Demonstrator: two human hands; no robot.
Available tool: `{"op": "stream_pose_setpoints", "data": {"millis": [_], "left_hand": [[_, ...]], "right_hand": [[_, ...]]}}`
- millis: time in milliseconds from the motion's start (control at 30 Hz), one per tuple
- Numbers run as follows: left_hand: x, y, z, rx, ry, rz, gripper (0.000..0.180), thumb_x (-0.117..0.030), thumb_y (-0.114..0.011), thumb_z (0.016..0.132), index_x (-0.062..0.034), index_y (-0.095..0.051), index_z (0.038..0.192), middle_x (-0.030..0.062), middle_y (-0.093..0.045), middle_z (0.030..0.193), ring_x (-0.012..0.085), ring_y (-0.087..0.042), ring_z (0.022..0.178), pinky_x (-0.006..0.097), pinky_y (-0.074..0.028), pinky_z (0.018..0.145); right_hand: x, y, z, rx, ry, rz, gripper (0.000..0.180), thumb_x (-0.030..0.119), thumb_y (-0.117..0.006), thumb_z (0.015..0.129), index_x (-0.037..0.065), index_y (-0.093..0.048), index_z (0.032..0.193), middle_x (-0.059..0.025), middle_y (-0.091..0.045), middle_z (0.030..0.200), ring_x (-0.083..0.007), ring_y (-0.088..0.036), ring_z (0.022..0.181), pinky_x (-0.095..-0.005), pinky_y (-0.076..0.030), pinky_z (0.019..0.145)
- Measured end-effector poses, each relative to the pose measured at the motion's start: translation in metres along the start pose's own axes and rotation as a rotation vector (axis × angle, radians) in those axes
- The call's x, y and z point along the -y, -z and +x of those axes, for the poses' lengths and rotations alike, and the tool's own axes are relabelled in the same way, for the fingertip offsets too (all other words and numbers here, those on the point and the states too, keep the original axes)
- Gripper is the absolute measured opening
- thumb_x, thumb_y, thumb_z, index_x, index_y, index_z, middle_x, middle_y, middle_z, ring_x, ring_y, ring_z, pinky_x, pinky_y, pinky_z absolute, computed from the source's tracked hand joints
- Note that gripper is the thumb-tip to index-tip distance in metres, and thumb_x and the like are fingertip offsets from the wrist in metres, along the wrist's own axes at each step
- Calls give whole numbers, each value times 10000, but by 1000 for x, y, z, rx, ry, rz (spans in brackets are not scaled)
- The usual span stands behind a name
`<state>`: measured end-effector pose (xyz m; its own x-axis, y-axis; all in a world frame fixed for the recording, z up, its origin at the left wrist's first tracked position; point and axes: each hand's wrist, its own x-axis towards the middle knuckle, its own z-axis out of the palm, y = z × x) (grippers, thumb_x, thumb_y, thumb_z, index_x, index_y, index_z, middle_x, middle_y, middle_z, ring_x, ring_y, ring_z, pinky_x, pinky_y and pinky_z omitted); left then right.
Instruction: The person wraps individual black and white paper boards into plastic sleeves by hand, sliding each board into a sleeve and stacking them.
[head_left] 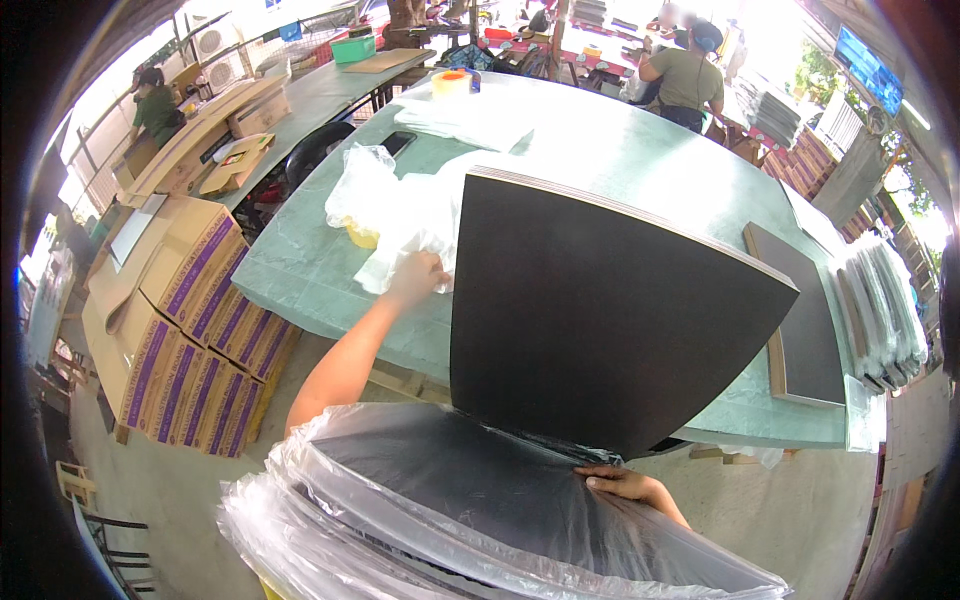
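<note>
A large black board (600,320) stands tilted in front of me, its lower end inside a clear plastic bag (430,510). My left hand (418,277) grips the board's left edge, next to a heap of white plastic bags (400,215) on the green table (300,270). My right hand (625,485) pinches the rim of the clear bag at the board's lower corner. Most of the bag bunches up in folds near my body.
Another black board (810,320) lies flat at the table's right, beside a stack of bagged boards (885,310). Purple-striped cardboard boxes (190,340) stand on the floor at left. A tape roll (452,82) and a phone (398,142) lie farther back. People work at other tables behind.
</note>
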<state>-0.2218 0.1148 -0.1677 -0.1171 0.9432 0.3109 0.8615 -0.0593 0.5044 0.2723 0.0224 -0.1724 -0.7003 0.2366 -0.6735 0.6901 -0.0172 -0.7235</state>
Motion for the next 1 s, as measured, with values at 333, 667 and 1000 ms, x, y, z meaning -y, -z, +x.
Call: {"op": "stream_pose_setpoints", "data": {"millis": [333, 667, 1000], "left_hand": [[-61, 80, 37, -510, 196, -477, 202, -187, -515, 824, 10, -504, 778, 145, -563, 722, 274, -551, 622, 332, -422, 584], [-69, 143, 78, -71, -191, -245, 306, -172, -609, 708, 18, -580, 947, 191, -588, 902, 282, -571, 827, 338, -436, 733], [-222, 270, 57, -906, -80, -80, 249, -13, -453, 669, 46, -519, 902, 181, -562, 830, 279, -530, 758, 382, -424, 696]], "right_hand": [[8, 2, 0, -2, -36, 17, 581, 509, -399, 833, 124, -374, 1268, -133, -310, 1325, -270, -233, 1250, -365, -173, 1021], [7, -2, -3, -67, -60, 52, 562, 488, -438, 827, 112, -412, 1243, -130, -344, 1307, -263, -274, 1233, -358, -213, 1005], [-24, -8, 8, -133, -12, 30, 487, 426, -417, 860, 109, -429, 1229, -121, -384, 1282, -242, -303, 1217, -339, -235, 997]]}}
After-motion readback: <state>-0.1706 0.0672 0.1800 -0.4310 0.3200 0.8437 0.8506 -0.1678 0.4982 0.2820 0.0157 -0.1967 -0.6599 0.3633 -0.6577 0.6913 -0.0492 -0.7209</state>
